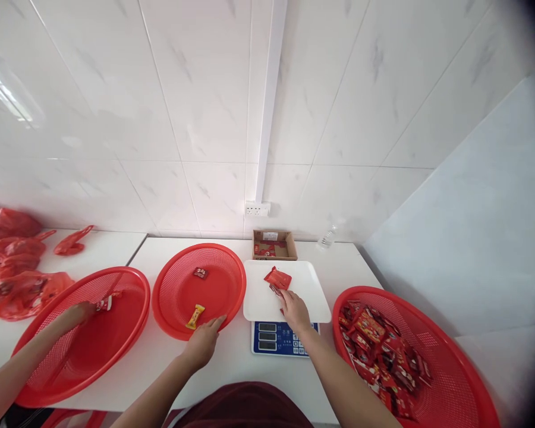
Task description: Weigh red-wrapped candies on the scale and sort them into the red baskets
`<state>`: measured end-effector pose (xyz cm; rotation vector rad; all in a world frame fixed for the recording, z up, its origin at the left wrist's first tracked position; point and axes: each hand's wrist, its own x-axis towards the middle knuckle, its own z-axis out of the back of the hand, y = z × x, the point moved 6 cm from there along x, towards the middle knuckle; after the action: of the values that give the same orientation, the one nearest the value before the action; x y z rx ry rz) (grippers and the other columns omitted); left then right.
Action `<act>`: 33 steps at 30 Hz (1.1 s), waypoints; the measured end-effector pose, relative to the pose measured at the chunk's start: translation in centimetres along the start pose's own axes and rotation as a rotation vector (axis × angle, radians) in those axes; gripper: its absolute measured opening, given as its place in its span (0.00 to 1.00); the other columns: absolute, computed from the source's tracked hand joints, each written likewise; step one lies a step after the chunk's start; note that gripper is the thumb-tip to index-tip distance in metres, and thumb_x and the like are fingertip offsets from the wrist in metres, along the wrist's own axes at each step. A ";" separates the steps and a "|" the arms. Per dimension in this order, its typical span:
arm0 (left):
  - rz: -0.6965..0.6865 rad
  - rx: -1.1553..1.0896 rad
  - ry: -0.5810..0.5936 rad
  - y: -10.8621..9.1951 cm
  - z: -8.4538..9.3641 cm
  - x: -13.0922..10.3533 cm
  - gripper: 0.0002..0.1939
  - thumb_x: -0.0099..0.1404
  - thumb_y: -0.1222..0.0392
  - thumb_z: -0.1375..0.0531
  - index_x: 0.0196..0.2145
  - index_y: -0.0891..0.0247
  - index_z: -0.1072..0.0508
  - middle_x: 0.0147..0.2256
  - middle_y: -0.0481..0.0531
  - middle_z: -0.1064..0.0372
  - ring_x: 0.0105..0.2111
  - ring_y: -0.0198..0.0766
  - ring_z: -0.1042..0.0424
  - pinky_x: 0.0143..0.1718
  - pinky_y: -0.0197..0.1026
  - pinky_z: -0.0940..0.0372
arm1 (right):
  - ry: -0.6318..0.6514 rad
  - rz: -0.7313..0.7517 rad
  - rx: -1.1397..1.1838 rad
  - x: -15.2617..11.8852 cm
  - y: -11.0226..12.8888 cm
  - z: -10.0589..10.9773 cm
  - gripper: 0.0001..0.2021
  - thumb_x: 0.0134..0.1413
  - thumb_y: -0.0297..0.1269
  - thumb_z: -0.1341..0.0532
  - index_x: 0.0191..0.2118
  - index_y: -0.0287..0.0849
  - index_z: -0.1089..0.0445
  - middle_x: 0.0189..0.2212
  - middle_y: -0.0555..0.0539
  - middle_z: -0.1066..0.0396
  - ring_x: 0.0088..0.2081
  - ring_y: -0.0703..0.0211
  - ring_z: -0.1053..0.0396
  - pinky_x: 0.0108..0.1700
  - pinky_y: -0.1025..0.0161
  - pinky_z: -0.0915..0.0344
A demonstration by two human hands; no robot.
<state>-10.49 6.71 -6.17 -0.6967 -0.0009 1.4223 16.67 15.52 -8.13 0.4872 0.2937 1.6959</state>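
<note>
My left hand rests at the near rim of the middle red basket, its fingers over the edge. Inside that basket lie a yellow packet and a small dark red packet. My right hand is over the white tray of a blue scale, fingers closed on a small packet. Just beyond it, a red packet lies on the tray.
At right stands a red basket holding several red packets. Another person's hand reaches into the left basket. Red bags, a cardboard box and a clear bottle stand farther back.
</note>
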 end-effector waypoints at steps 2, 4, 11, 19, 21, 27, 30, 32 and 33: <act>-0.004 0.008 0.003 0.0 0.0 0.0 0.27 0.64 0.68 0.54 0.61 0.63 0.43 0.57 0.58 0.38 0.55 0.45 0.37 0.55 0.48 0.42 | -0.073 -0.022 0.106 0.0 -0.2 0.7 0.16 0.60 0.37 0.53 0.43 0.41 0.30 0.40 0.41 0.28 0.42 0.53 0.32 0.46 0.59 0.38; -0.012 0.015 0.003 0.0 -0.1 0.1 0.27 0.63 0.68 0.54 0.61 0.62 0.43 0.57 0.58 0.38 0.55 0.45 0.37 0.55 0.47 0.42 | -0.126 -0.047 0.196 -0.2 -0.7 1.4 0.15 0.59 0.38 0.52 0.37 0.40 0.30 0.36 0.41 0.29 0.39 0.53 0.33 0.45 0.59 0.38; -0.039 0.024 -0.004 0.0 -0.1 0.1 0.27 0.64 0.68 0.54 0.60 0.61 0.42 0.57 0.57 0.38 0.55 0.43 0.37 0.55 0.46 0.42 | -0.041 -0.111 0.138 -2.3 -2.9 2.0 0.14 0.55 0.41 0.49 0.30 0.41 0.29 0.36 0.41 0.29 0.40 0.53 0.33 0.45 0.58 0.38; -0.037 0.022 -0.006 0.1 -0.2 0.2 0.27 0.63 0.68 0.55 0.60 0.62 0.42 0.58 0.58 0.39 0.55 0.45 0.37 0.54 0.48 0.42 | 0.062 -0.244 0.003 -3.1 -1.8 1.6 0.21 0.55 0.40 0.49 0.52 0.40 0.34 0.51 0.39 0.35 0.53 0.50 0.38 0.52 0.57 0.41; -0.045 0.027 -0.011 0.2 -0.3 0.3 0.27 0.63 0.68 0.55 0.60 0.63 0.43 0.58 0.58 0.39 0.55 0.45 0.37 0.54 0.48 0.42 | 0.103 -0.284 -0.041 -3.1 -1.2 1.7 0.22 0.56 0.42 0.49 0.53 0.41 0.34 0.54 0.39 0.37 0.55 0.48 0.40 0.53 0.57 0.42; -0.053 0.006 -0.025 0.4 -0.4 0.3 0.28 0.63 0.68 0.55 0.60 0.61 0.42 0.57 0.58 0.38 0.55 0.45 0.37 0.54 0.48 0.42 | 0.092 -0.271 -0.103 -3.0 -0.3 1.5 0.24 0.54 0.50 0.46 0.51 0.41 0.32 0.54 0.37 0.37 0.53 0.44 0.38 0.49 0.55 0.39; -0.034 -0.002 -0.019 0.3 -0.3 0.2 0.27 0.63 0.68 0.55 0.60 0.63 0.42 0.57 0.59 0.38 0.55 0.46 0.37 0.54 0.49 0.42 | 0.033 -0.245 -0.098 -2.9 -0.4 1.0 0.22 0.50 0.49 0.42 0.49 0.42 0.31 0.54 0.36 0.37 0.53 0.42 0.38 0.48 0.53 0.38; -0.030 -0.011 -0.014 0.2 -0.2 0.1 0.27 0.63 0.67 0.55 0.60 0.62 0.42 0.57 0.59 0.38 0.55 0.46 0.37 0.54 0.48 0.42 | -0.017 -0.220 -0.053 -2.8 -0.3 0.5 0.17 0.48 0.45 0.39 0.44 0.44 0.29 0.52 0.38 0.36 0.51 0.44 0.37 0.47 0.53 0.38; -0.029 -0.015 -0.010 0.2 -0.1 0.1 0.28 0.63 0.67 0.54 0.60 0.62 0.42 0.57 0.58 0.38 0.55 0.46 0.37 0.54 0.48 0.42 | -0.043 -0.211 -0.013 -2.7 -0.4 0.4 0.14 0.47 0.42 0.39 0.41 0.45 0.28 0.51 0.39 0.36 0.49 0.46 0.35 0.47 0.54 0.38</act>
<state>-10.55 6.75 -6.41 -0.6993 -0.0286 1.3993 17.49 12.92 -8.39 0.4659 0.2922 1.4799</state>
